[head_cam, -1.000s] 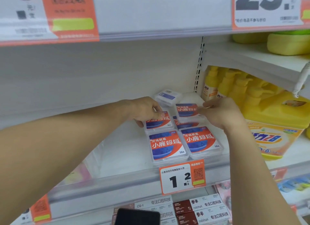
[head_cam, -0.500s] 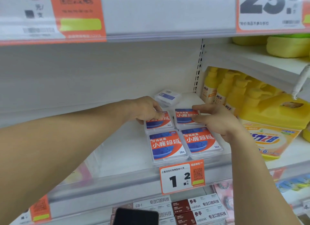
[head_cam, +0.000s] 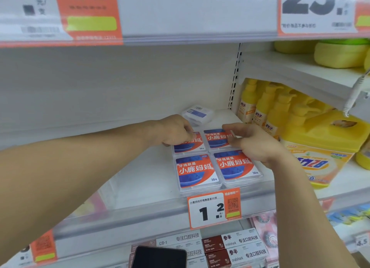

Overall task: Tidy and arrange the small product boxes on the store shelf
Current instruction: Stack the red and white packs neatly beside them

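Several clear flat boxes with orange and blue labels lie in a two-by-two block on the white shelf (head_cam: 148, 177). My left hand (head_cam: 176, 131) rests with curled fingers on the back left box (head_cam: 190, 146). My right hand (head_cam: 252, 143) grips the back right box (head_cam: 217, 138) by its right edge, thumb on the label. In front lie the front left box (head_cam: 197, 171) and the front right box (head_cam: 237, 165), untouched. A fifth box (head_cam: 198, 112), label side away, lies askew behind them.
Yellow pump bottles (head_cam: 266, 109) and a yellow detergent pack (head_cam: 320, 147) stand right of the shelf upright. A price tag (head_cam: 214, 207) hangs on the front rail. Brown and white boxes (head_cam: 230, 245) and a dark phone (head_cam: 160, 256) show on the shelf below.
My right hand has lowered the back right box into place behind the front right one and slid toward me. My left hand stays on the back left box.
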A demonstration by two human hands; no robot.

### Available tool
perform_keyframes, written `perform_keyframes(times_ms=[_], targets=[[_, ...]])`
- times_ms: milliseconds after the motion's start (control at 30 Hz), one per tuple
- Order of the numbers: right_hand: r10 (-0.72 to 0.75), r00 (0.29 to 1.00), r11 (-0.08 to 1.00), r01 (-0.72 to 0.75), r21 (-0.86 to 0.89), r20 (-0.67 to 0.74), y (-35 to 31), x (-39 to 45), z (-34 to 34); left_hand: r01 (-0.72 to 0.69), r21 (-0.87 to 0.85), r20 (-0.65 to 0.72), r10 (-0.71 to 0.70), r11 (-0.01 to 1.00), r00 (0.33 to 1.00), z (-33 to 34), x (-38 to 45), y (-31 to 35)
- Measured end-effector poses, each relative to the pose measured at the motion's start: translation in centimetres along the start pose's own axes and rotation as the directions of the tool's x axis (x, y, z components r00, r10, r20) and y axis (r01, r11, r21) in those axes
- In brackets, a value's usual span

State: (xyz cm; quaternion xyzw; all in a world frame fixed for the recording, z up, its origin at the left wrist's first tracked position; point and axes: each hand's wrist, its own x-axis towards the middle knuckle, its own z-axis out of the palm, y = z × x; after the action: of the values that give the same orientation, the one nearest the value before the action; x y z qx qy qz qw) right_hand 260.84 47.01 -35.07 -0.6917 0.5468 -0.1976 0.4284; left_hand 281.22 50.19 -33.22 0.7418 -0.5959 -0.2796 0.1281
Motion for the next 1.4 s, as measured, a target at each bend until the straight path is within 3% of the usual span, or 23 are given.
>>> perform_keyframes(times_ms=[333, 400, 500, 533, 633, 733, 833, 967, 1067, 1167, 1300, 1400], targets=[[-0.005, 0.998, 0.999, 0.002, 0.04, 0.064, 0.5, -0.3, -0.3, 0.004, -0.04, 0.008, -0.004, 0.999, 1.0, -0.3, -0.3, -0.1], [-0.015, 1.0, 0.998, 0.015, 0.06, 0.002, 0.4, -0.2, -0.3, 0.009, -0.05, 0.031, -0.008, 0.999, 0.999, -0.4, -0.5, -0.3], [-0.19, 0.956, 0.972, 0.15, -0.182, -0.223, -1.0, 2.7, -0.1, -0.006, -0.043, 0.028, 0.008, 0.999, 1.0, -0.8, -0.9, -0.2], [-0.266, 0.935, 0.937, 0.193, -0.291, -0.234, -2.1, 4.2, 0.1, -0.017, -0.05, 0.002, 0.018, 0.999, 1.0, -1.1, -1.0, -0.2], [-0.33, 0.942, 0.817, 0.255, -0.518, -0.056, -6.2, 8.5, 0.9, -0.04, -0.066, -0.138, 0.03, 0.997, 0.99, -2.6, -0.6, -0.4], [-0.208, 0.97, 0.72, 0.236, -0.652, 0.122, -8.6, 12.3, 2.2, 0.014, 0.014, -0.169, -0.011, 1.0, 0.986, -3.9, 0.3, -0.9], [-0.064, 0.985, 0.642, 0.164, -0.749, 0.161, -8.2, 14.8, 3.8, 0.046, 0.066, -0.16, -0.035, 0.997, 0.986, -4.2, 0.6, -1.9], [-0.084, 0.99, 0.682, 0.141, -0.718, 0.114, -7.4, 16.4, 5.4, 0.036, 0.132, -0.166, -0.014, 0.991, 0.986, -4.4, 0.0, -2.6], [-0.205, 0.969, 0.769, 0.248, -0.59, 0.14, -8.4, 14.3, 5.7, 0.032, 0.187, -0.232, 0.013, 0.982, 0.973, -4.9, -0.6, -3.3], [-0.32, 0.931, 0.925, 0.347, -0.156, 0.174, -9.6, 9.5, 5.0, -0.126, 0.128, -0.325, 0.162, 0.984, 0.932, -5.0, -1.2, -3.8], [-0.39, 0.897, 0.91, 0.34, 0.239, 0.209, -8.6, 3.2, 2.3, -0.543, 0.014, -0.369, 0.509, 0.839, 0.777, -4.9, -3.5, -2.7], [-0.403, 0.895, 0.794, 0.238, 0.559, 0.192, -6.2, -0.3, 0.2, -0.54, 0.024, -0.451, 0.491, 0.841, 0.745, -4.9, -5.2, -1.4]])
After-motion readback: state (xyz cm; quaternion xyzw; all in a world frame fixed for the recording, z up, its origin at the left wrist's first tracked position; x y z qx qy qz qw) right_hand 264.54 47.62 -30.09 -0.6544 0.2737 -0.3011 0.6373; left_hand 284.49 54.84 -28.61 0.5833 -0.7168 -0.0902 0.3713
